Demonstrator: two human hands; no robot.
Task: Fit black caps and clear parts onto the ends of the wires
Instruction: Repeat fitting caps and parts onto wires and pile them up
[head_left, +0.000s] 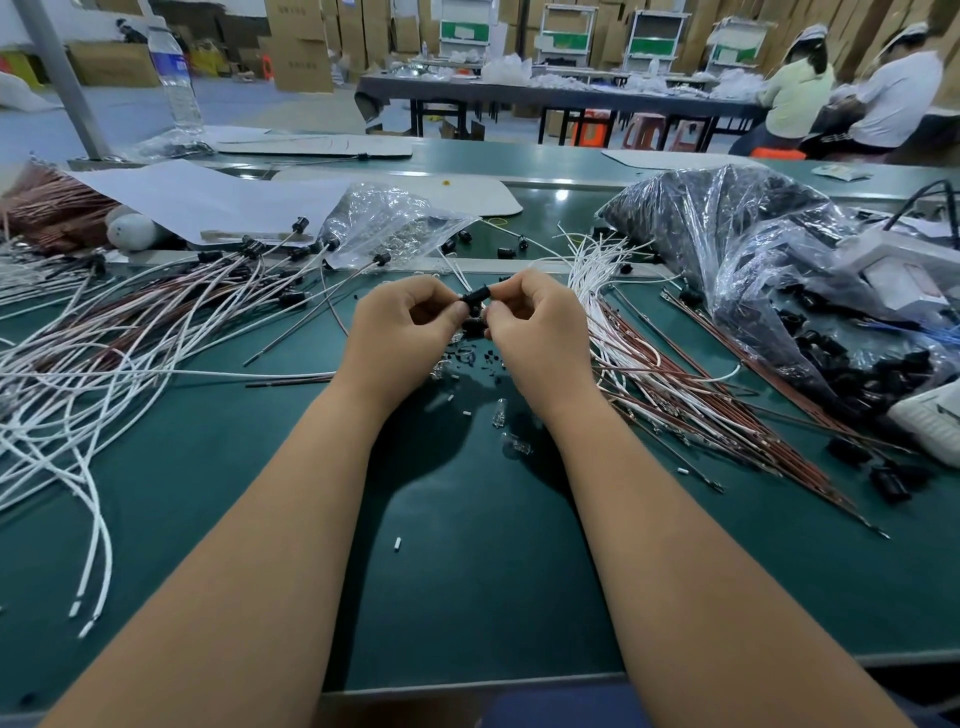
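My left hand (402, 332) and my right hand (537, 325) meet over the middle of the green table (260, 519). Between their fingertips they pinch a small black cap (475, 297), and a thin white wire runs up and away from it. Whether a clear part sits in the cap is hidden by my fingers. Two clear parts (511, 431) and some black bits lie on the mat just below my hands. A fan of wires with black caps fitted (218, 291) lies to the left. Bare white and red-brown wires (675, 374) lie to the right.
A clear bag of clear parts (384, 223) lies behind my hands. A large plastic bag of black caps (753, 249) spills open at the right. A water bottle (174, 73) stands at the far left. Two people sit at another table far right.
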